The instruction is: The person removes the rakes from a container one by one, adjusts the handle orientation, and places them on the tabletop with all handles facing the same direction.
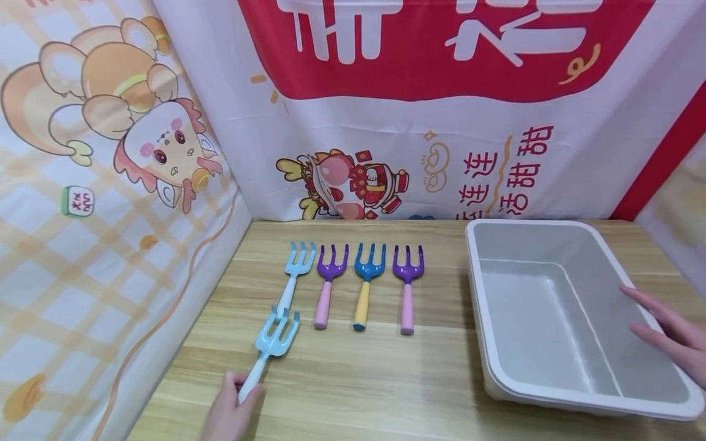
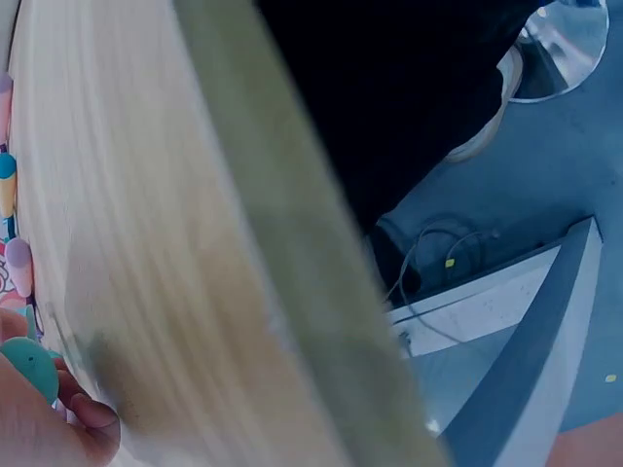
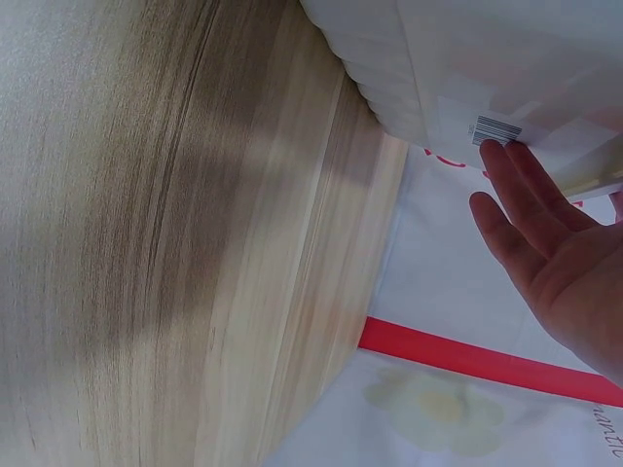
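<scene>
My left hand [image 1: 231, 407] grips the pale handle of a light blue toy garden fork [image 1: 273, 346], its tines pointing away from me. In the left wrist view, the round teal handle end [image 2: 31, 368] shows between the fingers. The held fork's tines overlap the handle of a second light blue garden fork [image 1: 299, 267]. My right hand [image 1: 675, 337] is at the right rim of a white plastic bin [image 1: 478, 321], fingers extended. From the right wrist, the fingertips appear right by a barcode label [image 3: 497, 128] on the bin's outer wall.
Right of the light blue fork lie a purple fork with pink handle [image 1: 325, 300], a blue fork with yellow handle [image 1: 361, 303] and another purple-and-pink fork [image 1: 407, 306]. They form a row on the wooden table [image 1: 353, 380]. Printed cloth [image 1: 342, 122] hangs behind and at both sides.
</scene>
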### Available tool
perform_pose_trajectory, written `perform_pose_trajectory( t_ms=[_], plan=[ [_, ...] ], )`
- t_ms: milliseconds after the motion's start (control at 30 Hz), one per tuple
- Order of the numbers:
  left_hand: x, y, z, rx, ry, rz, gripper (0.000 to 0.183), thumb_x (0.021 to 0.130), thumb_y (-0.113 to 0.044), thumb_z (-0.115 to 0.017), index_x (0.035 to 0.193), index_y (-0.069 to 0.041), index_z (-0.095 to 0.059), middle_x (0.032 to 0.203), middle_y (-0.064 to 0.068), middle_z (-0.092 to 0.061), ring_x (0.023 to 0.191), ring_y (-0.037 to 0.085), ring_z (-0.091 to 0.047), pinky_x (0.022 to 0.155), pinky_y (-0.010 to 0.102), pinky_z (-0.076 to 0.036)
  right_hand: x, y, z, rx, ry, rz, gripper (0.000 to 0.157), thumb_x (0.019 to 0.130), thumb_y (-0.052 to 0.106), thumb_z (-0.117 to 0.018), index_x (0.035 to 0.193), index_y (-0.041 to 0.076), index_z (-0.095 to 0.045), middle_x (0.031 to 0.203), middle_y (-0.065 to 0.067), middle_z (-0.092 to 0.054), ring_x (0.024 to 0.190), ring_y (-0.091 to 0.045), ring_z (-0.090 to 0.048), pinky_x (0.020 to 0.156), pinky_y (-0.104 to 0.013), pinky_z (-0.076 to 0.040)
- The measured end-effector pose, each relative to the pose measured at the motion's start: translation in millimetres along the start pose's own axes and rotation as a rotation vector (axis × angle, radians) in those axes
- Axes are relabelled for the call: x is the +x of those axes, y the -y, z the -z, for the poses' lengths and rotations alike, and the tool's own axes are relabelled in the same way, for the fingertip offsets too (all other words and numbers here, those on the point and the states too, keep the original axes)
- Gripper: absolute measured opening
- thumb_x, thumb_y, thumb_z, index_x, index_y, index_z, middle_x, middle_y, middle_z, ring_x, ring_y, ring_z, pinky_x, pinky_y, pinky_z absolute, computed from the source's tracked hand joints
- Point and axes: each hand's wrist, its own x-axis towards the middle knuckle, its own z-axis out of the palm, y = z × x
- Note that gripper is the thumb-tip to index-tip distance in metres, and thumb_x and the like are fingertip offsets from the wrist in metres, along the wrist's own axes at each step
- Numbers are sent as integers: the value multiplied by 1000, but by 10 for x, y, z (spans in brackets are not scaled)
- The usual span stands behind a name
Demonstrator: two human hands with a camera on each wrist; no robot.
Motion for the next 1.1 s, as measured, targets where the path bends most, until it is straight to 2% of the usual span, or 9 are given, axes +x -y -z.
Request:
perform_pose_trajectory(
  t_ms=[167,333,467,600,633,733,833,933,1100],
  plan=[
    [-92,61,-17,4,-32,-33,31,91,-16,-65,106,3,-46,79,5,-55,65,17,-49,58,30,-39,-6,14,-9,11,-8,5,69,99,0,-48,154,35,-23,128,40,-24,106,26,-28,81,1,-26],
    [-105,72,-22,22,-29,-32,30,90,-14,-65,105,4,-48,78,5,-54,65,16,-47,58,30,-39,-2,35,-13,-43,8,-40,67,102,7,-47,154,38,-16,146,32,-9,106,26,-21,84,3,-18],
    [-62,72,-4,67,-19,-26,29,91,-17,-66,105,5,-51,78,4,-52,66,15,-47,58,30,-39,19,14,0,-67,32,-76,66,103,12,-46,154,37,-13,160,-2,2,105,26,-18,83,4,-15],
    [-6,52,18,110,20,-8,27,90,-18,-66,101,3,-54,80,4,-52,67,15,-47,58,29,-39,27,11,2,-71,38,-80,66,103,13,-45,154,37,-11,156,-26,3,110,26,-12,84,5,-11],
    [5,46,24,125,33,-3,26,90,-18,-67,100,2,-54,80,3,-51,67,15,-47,58,29,-39,26,5,1,-78,32,-77,66,103,13,-45,154,38,-11,160,-15,4,110,26,-11,84,5,-10],
    [36,25,40,159,67,9,25,86,-19,-70,97,-1,-56,79,1,-53,66,14,-48,59,30,-40,14,2,-1,-64,26,-71,66,103,11,-46,154,37,-13,160,-5,1,111,25,-14,86,4,-14],
    [57,5,53,179,89,5,28,84,-22,-74,95,-3,-56,76,0,-54,64,14,-49,58,30,-40,13,8,1,-64,36,-95,66,103,13,-46,154,39,-12,161,-8,2,115,24,-12,84,4,-16],
    [75,-13,51,184,95,8,33,81,-25,-77,95,-4,-57,76,-1,-54,64,13,-49,58,29,-40,18,13,7,-68,48,-108,66,104,16,-45,154,38,-10,157,-26,4,115,23,-10,82,5,-14],
    [99,-40,34,190,84,-14,38,78,-26,-80,98,-4,-56,77,-1,-53,65,13,-48,57,27,-39,11,-18,14,-61,36,-88,66,103,14,-47,154,38,-13,156,18,0,105,26,-18,82,4,-17]
  ],
)
